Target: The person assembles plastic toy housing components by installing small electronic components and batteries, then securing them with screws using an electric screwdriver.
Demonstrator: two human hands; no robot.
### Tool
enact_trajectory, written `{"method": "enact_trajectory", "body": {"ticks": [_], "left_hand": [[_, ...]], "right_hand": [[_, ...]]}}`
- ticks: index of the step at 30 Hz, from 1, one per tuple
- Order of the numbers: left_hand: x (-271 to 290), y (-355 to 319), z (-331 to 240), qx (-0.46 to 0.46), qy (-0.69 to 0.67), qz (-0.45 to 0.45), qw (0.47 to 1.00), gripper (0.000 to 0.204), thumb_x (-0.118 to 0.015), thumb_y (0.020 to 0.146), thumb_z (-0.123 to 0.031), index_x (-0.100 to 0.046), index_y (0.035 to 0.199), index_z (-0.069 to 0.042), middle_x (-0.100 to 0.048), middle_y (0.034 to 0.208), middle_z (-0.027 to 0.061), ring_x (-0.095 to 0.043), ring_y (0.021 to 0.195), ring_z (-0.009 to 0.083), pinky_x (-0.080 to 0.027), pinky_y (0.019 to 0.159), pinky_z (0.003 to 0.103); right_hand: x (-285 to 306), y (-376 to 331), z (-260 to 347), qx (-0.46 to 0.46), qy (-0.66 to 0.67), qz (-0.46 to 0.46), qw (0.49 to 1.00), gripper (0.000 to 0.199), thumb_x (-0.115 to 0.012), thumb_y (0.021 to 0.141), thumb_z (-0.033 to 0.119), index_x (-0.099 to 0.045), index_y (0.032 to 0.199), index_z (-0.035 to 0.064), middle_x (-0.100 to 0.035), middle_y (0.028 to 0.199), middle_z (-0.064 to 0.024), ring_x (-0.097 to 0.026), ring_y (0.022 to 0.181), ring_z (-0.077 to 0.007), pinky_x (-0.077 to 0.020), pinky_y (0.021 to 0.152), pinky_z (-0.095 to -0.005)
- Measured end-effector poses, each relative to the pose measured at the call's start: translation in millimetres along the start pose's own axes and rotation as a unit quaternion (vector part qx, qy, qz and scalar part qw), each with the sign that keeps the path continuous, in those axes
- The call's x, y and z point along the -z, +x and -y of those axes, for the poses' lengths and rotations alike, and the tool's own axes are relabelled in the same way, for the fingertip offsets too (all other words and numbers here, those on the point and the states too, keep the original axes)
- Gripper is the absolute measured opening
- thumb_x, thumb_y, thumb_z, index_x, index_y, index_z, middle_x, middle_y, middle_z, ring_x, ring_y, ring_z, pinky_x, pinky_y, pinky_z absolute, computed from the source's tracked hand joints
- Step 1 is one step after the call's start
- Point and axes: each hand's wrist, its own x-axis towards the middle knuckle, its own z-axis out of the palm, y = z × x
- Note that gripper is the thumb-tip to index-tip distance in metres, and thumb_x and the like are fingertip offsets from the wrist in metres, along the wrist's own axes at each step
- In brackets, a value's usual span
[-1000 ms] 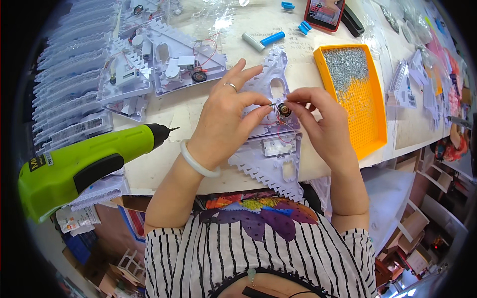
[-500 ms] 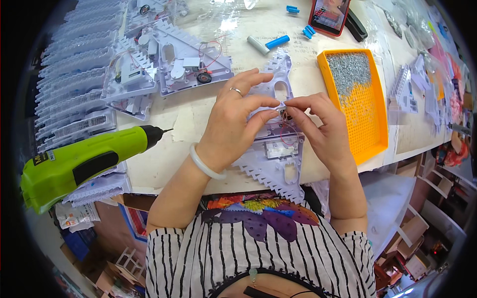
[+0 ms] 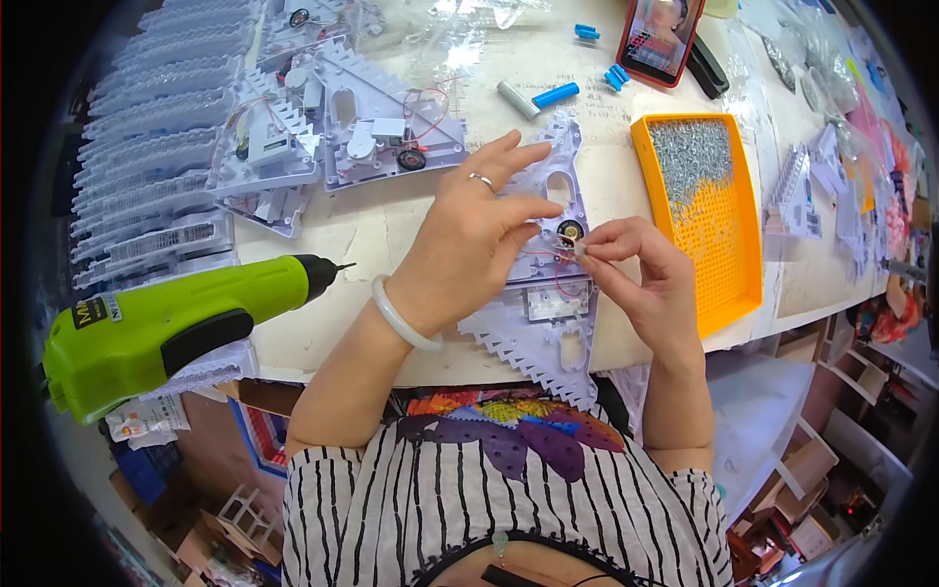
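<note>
A pale lilac toothed plastic housing lies on the table before me, with a round black speaker-like part and thin red wires on it. Over its left side hovers my left hand, thumb and forefinger apart, with nothing visible between them. My right hand pinches a small whitish piece beside the round part. Thin wires run close to that piece; its exact kind is too small to tell. My left fingers and palm hide part of the housing.
A green electric screwdriver juts in at the left. Similar housings and stacked toothed parts fill the far left. A yellow tray of screws stands right. Blue and grey cylinders and a phone lie beyond.
My hands have drawn apart; the left thumb and forefinger have spread. The right hand has moved slightly nearer me with the small whitish piece, and the round black part shows more fully.
</note>
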Motion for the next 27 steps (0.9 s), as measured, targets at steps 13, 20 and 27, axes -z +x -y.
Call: {"method": "enact_trajectory", "body": {"ticks": [13,20,27], "left_hand": [[-6,6,-2,0.005,0.005,-0.012,1.000,0.008,-0.076,0.089,-0.011,-0.077,0.096,-0.008,-0.051,0.155,0.0150,-0.029,0.153,0.0437,-0.029,0.120,0.050],[13,12,-2,-0.001,0.077,-0.006,0.997,0.012,-0.083,0.081,-0.015,-0.081,0.092,-0.013,-0.053,0.154,0.0137,-0.029,0.153,0.0418,-0.029,0.120,0.051],[7,10,4,-0.015,0.068,-0.028,0.997,0.010,-0.084,0.078,-0.020,-0.080,0.085,-0.014,-0.055,0.152,0.0104,-0.032,0.151,0.0442,-0.024,0.119,0.059]], "right_hand": [[7,1,7,0.034,-0.046,0.083,0.995,0.023,-0.072,0.083,-0.011,-0.072,0.102,0.0014,-0.071,0.103,-0.0105,-0.069,0.095,-0.0208,-0.0557,0.081,-0.0296],[2,6,18,-0.001,-0.120,0.070,0.990,0.018,-0.074,0.088,-0.002,-0.072,0.105,0.0019,-0.069,0.100,-0.0107,-0.068,0.088,-0.0219,-0.0543,0.075,-0.0299],[-9,11,20,0.091,-0.159,0.054,0.982,0.019,-0.078,0.085,0.004,-0.071,0.102,0.0041,-0.067,0.098,-0.0088,-0.064,0.090,-0.0257,-0.0530,0.075,-0.0345]]}}
